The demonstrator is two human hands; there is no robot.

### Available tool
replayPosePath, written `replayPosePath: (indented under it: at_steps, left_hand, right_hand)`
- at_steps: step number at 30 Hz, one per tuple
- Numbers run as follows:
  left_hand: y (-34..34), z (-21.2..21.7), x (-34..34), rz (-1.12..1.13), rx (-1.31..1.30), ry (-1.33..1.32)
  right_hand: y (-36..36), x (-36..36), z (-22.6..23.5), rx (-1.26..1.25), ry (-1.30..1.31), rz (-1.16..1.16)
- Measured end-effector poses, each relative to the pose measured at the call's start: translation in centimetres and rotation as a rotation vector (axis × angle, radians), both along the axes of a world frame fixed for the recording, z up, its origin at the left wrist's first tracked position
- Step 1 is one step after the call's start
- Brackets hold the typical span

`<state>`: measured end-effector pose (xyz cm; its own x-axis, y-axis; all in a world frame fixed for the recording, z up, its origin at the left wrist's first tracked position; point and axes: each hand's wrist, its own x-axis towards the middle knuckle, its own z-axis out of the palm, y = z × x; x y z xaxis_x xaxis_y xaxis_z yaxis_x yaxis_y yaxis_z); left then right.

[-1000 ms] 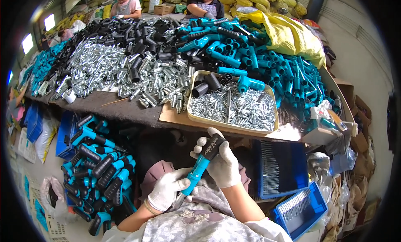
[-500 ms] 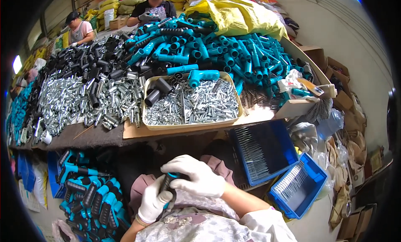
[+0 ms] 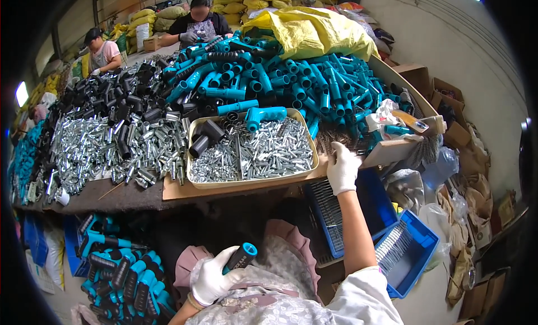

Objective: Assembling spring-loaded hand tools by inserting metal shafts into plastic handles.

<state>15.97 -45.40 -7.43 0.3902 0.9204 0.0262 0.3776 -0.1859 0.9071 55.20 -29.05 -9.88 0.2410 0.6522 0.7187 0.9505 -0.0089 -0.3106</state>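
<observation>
the gloved left hand [image 3: 212, 280] grips a black and teal handle [image 3: 241, 256] low over the lap, near the bottom of view. the gloved right hand [image 3: 342, 169] reaches far to the table [image 3: 129, 195] edge, fingers curled over small metal pins [image 3: 330, 139] just right of the tan tray [image 3: 249, 182] of metal sleeves.

Left hand [image 3: 210, 280] grips blue-black handle [image 3: 240, 257] in lap; right hand [image 3: 342, 169] on table edge [image 3: 235, 186] beside tray [image 3: 252, 182].
</observation>
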Motion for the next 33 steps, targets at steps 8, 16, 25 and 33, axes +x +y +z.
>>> replayPosePath:
  at_steps: [8, 16, 25, 33]
  left_hand:
    - [0.8, -1.8, -1.4, 0.112, -0.168, -0.114]
    - [1.5, 0.2, -3.5, 0.096, 0.259, 0.025]
    - [1.5, -0.1, -3.0, 0.139, 0.276, -0.043]
    - [1.3, -1.2, -3.0, 0.179, 0.106, -0.184]
  right_hand:
    - [-9.7, -14.1, 6.1, -0.324, 0.548, 0.880]
    - [-9.4, -17.9, 7.0, -0.549, 0.469, 1.215]
    - [-7.9, -20.9, 7.6, -0.553, 0.283, 1.333]
    - [10.8, -13.3, 13.6, -0.278, -0.425, 0.403]
